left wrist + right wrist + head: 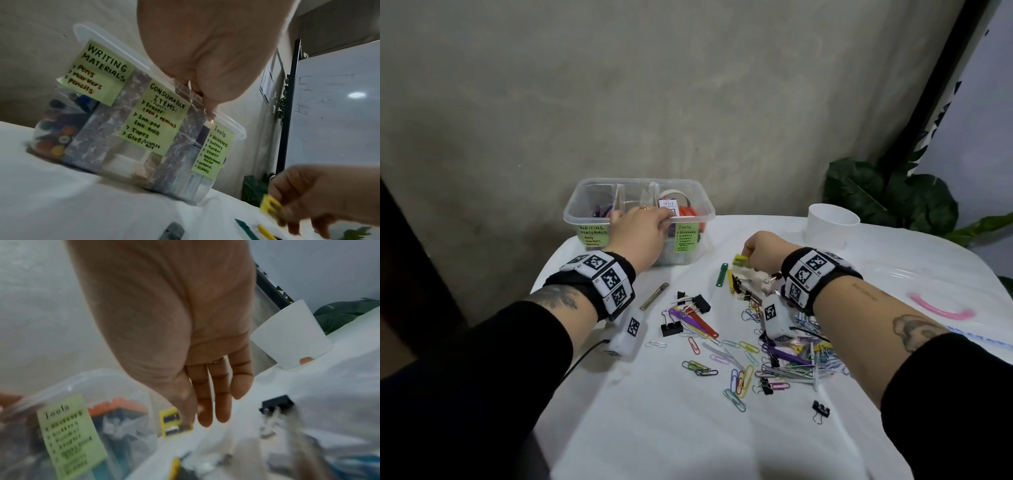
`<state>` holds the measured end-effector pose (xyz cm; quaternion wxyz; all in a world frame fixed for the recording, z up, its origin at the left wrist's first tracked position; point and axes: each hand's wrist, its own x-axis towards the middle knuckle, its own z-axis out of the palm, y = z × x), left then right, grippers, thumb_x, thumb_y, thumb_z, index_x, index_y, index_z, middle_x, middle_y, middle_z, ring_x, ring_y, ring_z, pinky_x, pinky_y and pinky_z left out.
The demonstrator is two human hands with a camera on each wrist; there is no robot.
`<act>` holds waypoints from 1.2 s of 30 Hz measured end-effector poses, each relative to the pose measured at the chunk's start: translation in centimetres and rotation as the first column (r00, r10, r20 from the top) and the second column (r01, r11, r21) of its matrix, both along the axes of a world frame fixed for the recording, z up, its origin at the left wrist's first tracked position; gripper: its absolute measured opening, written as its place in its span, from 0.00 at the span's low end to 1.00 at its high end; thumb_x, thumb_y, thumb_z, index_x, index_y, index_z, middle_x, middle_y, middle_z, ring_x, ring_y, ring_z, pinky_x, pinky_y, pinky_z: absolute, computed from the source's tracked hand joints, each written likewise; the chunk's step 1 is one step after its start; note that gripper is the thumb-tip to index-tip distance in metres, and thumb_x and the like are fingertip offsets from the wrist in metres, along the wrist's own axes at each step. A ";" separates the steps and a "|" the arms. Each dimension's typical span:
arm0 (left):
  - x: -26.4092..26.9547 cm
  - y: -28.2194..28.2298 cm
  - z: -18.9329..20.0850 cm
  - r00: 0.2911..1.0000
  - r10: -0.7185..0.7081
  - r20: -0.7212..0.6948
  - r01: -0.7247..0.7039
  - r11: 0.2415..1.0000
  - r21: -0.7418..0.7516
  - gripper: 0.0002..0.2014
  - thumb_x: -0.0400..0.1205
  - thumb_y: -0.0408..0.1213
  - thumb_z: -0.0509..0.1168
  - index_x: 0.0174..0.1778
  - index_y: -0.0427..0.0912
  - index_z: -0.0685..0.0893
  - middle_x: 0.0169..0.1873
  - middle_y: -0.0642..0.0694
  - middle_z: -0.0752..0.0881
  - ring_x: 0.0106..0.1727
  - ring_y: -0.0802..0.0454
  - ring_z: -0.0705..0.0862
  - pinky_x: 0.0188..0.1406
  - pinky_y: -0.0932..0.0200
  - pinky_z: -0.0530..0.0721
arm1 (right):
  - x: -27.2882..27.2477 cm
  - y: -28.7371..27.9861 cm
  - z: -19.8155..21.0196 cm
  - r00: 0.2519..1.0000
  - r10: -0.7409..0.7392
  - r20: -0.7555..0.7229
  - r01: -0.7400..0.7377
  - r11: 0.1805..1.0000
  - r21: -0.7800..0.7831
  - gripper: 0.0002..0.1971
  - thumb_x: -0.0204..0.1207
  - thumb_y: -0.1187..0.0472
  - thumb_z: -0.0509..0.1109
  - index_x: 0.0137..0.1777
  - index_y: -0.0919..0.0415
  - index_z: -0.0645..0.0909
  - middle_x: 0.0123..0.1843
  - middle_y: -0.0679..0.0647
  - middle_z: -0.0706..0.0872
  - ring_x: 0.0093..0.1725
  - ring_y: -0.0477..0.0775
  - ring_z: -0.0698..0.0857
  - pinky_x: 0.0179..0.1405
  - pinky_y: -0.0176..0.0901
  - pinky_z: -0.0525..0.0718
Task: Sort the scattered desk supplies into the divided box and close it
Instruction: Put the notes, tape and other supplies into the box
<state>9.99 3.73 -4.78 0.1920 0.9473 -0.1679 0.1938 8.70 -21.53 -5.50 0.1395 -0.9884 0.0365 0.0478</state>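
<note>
Sorting in progress: one clip lifted, box steadied, most supplies unsorted.

Nearest, paper clips (739, 377) and black binder clips (672, 328) lie scattered on the white-covered bench (688, 438); the pile under the right forearm is partly hidden. Beyond them, the right hand (760, 251) pinches a small yellow clip (740, 261) between thumb and forefinger, other fingers extended, just above the bench near the box, probably for transfer. Its exact type is blurred. Farther, the left hand (642, 228) grasps the front rim of the clear divided box (585, 192), apparently to steady it. Green labels (153, 120) mark three compartments. No lid is visible. A white cup (830, 224) stands farthest right.
</note>
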 end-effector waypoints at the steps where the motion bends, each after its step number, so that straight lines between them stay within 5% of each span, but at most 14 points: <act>1: 0.1 0.0 0.0 1.000 0.002 0.000 -0.002 1.000 -0.010 0.16 0.90 0.44 0.51 0.64 0.58 0.83 0.60 0.55 0.87 0.62 0.47 0.80 0.70 0.39 0.64 | 0.5 0.2 0.6 0.997 -0.053 0.055 0.044 0.988 0.151 0.07 0.80 0.65 0.68 0.53 0.67 0.85 0.44 0.59 0.85 0.42 0.58 0.81 0.32 0.41 0.77; 4: 0.4 -0.2 -0.2 1.000 0.022 0.006 -0.022 0.999 -0.039 0.16 0.89 0.44 0.52 0.63 0.59 0.84 0.60 0.57 0.88 0.62 0.47 0.81 0.72 0.36 0.64 | 2.2 1.8 2.7 0.940 -0.196 0.280 0.033 0.868 0.496 0.06 0.82 0.64 0.63 0.47 0.64 0.81 0.44 0.63 0.87 0.41 0.63 0.84 0.28 0.40 0.77; 8: 0.4 -0.3 -0.3 0.999 0.036 0.028 -0.035 0.999 -0.041 0.15 0.89 0.42 0.54 0.63 0.59 0.84 0.60 0.56 0.87 0.62 0.47 0.81 0.71 0.37 0.64 | 2.9 5.7 5.3 0.906 -0.072 0.417 -0.125 0.895 0.427 0.05 0.82 0.60 0.67 0.45 0.58 0.80 0.36 0.53 0.80 0.37 0.55 0.78 0.34 0.42 0.74; 11: 0.4 -0.2 -0.2 0.999 0.040 0.036 -0.039 0.999 -0.017 0.16 0.88 0.41 0.54 0.65 0.59 0.83 0.62 0.55 0.86 0.64 0.46 0.80 0.70 0.40 0.64 | 3.2 7.1 5.6 0.957 0.073 0.282 -0.126 0.977 0.173 0.10 0.85 0.59 0.64 0.57 0.61 0.85 0.50 0.57 0.84 0.53 0.59 0.83 0.47 0.42 0.77; 14: 0.4 -0.1 -0.2 0.999 0.038 0.028 -0.038 0.999 -0.011 0.17 0.89 0.40 0.53 0.67 0.60 0.82 0.63 0.56 0.86 0.64 0.46 0.80 0.68 0.42 0.64 | 3.0 6.6 5.5 0.962 0.017 0.274 -0.071 0.980 0.187 0.14 0.83 0.63 0.61 0.63 0.58 0.84 0.64 0.60 0.84 0.63 0.62 0.83 0.62 0.49 0.81; 17: 0.4 -0.1 -0.5 0.999 0.023 0.025 -0.023 1.000 0.003 0.20 0.87 0.36 0.54 0.69 0.61 0.80 0.67 0.57 0.84 0.65 0.47 0.79 0.67 0.42 0.64 | 2.1 4.7 4.6 0.939 -0.155 0.309 0.088 0.971 0.220 0.10 0.78 0.68 0.59 0.54 0.61 0.80 0.52 0.57 0.84 0.55 0.62 0.83 0.50 0.45 0.80; 19: 0.3 -0.1 -0.8 1.000 0.006 0.030 -0.006 1.000 0.008 0.24 0.84 0.32 0.56 0.72 0.61 0.78 0.74 0.56 0.78 0.72 0.47 0.76 0.72 0.39 0.63 | 1.3 3.5 3.3 0.964 -0.190 0.189 0.166 0.977 0.135 0.06 0.77 0.69 0.63 0.49 0.69 0.80 0.44 0.60 0.86 0.52 0.65 0.87 0.44 0.47 0.83; 22: -0.2 0.1 -0.8 0.999 -0.027 0.024 0.029 0.995 -0.092 0.23 0.83 0.32 0.58 0.72 0.57 0.78 0.76 0.52 0.74 0.74 0.47 0.73 0.77 0.38 0.59 | 0.4 3.0 1.1 0.981 -0.191 -0.047 0.195 0.971 0.135 0.11 0.74 0.65 0.74 0.53 0.73 0.84 0.48 0.67 0.91 0.49 0.67 0.92 0.49 0.58 0.92; 24: -0.5 0.5 -0.5 0.999 -0.020 0.033 0.025 0.986 -0.162 0.18 0.84 0.34 0.60 0.68 0.54 0.80 0.71 0.50 0.76 0.70 0.46 0.76 0.77 0.39 0.61 | 0.2 3.4 0.0 0.982 -0.167 -0.084 0.175 0.980 0.100 0.18 0.71 0.58 0.81 0.52 0.71 0.84 0.46 0.63 0.91 0.46 0.64 0.91 0.48 0.54 0.92; 27: -0.6 1.9 -0.2 0.990 0.103 0.100 -0.085 0.981 -0.173 0.12 0.85 0.39 0.60 0.61 0.56 0.83 0.64 0.51 0.80 0.66 0.46 0.76 0.68 0.42 0.64 | 0.0 4.5 -0.8 0.990 -0.120 -0.077 0.116 0.992 -0.049 0.21 0.65 0.49 0.84 0.46 0.65 0.82 0.38 0.55 0.85 0.42 0.58 0.84 0.36 0.43 0.82; 30: -0.7 4.3 0.1 0.958 0.262 0.113 -0.243 0.957 -0.159 0.08 0.85 0.46 0.59 0.55 0.57 0.83 0.62 0.51 0.82 0.69 0.44 0.73 0.69 0.38 0.62 | 0.3 5.3 -1.1 0.991 -0.104 -0.087 0.092 0.987 -0.129 0.18 0.69 0.52 0.82 0.50 0.65 0.85 0.45 0.57 0.87 0.44 0.58 0.83 0.44 0.43 0.83; 33: -0.5 6.8 0.2 0.915 0.396 0.072 -0.382 0.911 -0.158 0.12 0.82 0.57 0.60 0.49 0.56 0.85 0.67 0.47 0.79 0.74 0.41 0.68 0.72 0.29 0.58 | 0.9 5.3 -1.2 0.989 -0.066 -0.135 0.039 0.981 -0.191 0.12 0.73 0.53 0.77 0.41 0.63 0.85 0.36 0.53 0.83 0.46 0.58 0.83 0.41 0.41 0.84; 36: -0.1 8.9 -0.3 0.911 0.412 -0.028 -0.406 0.881 -0.244 0.19 0.79 0.66 0.62 0.47 0.55 0.85 0.75 0.43 0.73 0.78 0.40 0.65 0.75 0.34 0.60 | 0.2 5.5 0.9 0.993 -0.079 -0.088 0.078 0.997 -0.008 0.14 0.70 0.53 0.80 0.44 0.64 0.86 0.39 0.54 0.88 0.43 0.56 0.87 0.44 0.42 0.87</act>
